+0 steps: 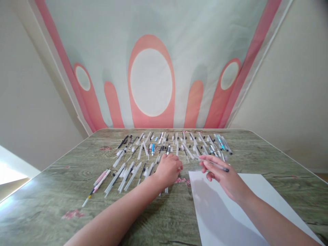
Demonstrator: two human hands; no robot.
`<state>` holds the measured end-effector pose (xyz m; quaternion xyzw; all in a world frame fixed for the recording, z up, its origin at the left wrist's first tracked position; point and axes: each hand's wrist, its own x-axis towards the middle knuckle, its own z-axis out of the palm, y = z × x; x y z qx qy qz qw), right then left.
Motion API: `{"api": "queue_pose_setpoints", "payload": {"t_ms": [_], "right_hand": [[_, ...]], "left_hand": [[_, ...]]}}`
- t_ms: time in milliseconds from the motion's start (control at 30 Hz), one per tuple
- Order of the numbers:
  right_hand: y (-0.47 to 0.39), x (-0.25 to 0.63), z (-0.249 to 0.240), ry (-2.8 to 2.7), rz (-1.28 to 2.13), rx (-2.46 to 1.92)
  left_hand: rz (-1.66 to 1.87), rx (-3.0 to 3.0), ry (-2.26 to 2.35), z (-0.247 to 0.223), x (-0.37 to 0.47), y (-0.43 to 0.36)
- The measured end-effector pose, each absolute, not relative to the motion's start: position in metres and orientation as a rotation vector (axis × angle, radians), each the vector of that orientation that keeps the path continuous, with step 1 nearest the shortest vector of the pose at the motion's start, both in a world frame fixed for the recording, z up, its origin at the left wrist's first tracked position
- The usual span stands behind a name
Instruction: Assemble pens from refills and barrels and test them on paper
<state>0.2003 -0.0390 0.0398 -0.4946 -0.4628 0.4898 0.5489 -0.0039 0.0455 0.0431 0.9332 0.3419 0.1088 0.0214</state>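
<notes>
My right hand (217, 171) is closed around a clear-barrelled pen (217, 166) with a dark end, held above a white sheet of paper (230, 212). My left hand (169, 168) reaches over the near rows of pen parts, its fingers curled downward and pressed together; whatever they grip is hidden. Close to the left hand lie clear pen barrels (133, 175) with dark refills beside them. Beyond both hands, a white pen piece (168, 149) and a blue one (153, 149) lie among more barrels, refills and small black caps.
Several rows of pen parts spread across the wood-patterned table (61, 191). A pink pen (101, 181) in pieces lies at the left. Turquoise pens (220, 142) rest at the far right of the rows. A curtain with pink shapes (151, 82) hangs behind the table.
</notes>
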Motion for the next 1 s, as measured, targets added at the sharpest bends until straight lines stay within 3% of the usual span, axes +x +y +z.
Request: {"api": "queue_pose_setpoints", "payload": {"t_ms": [200, 567, 633, 733, 867, 1000], "right_hand": [[-0.048, 0.198, 0.04, -1.028, 1.353, -1.048], [-0.039, 0.206, 0.007, -1.076, 1.219, -1.276], [-0.04, 0.205, 0.009, -1.075, 1.207, -1.28], [-0.045, 0.198, 0.016, -1.093, 1.177, -1.237], [-0.057, 0.186, 0.025, -1.157, 1.176, -1.185], [-0.068, 0.173, 0.028, -1.272, 1.224, -1.195]], "left_hand": [[0.288, 2.899, 1.052, 0.035, -0.002, 0.042], [0.28, 2.927, 1.013, 0.029, 0.004, 0.041], [0.429, 2.693, 0.999, 0.034, 0.005, 0.04], [0.666, 1.891, 0.866, 0.042, 0.004, 0.039], [0.66, 0.822, 0.577, 0.045, 0.001, 0.04], [0.646, 0.494, 0.535, 0.037, 0.002, 0.036]]}}
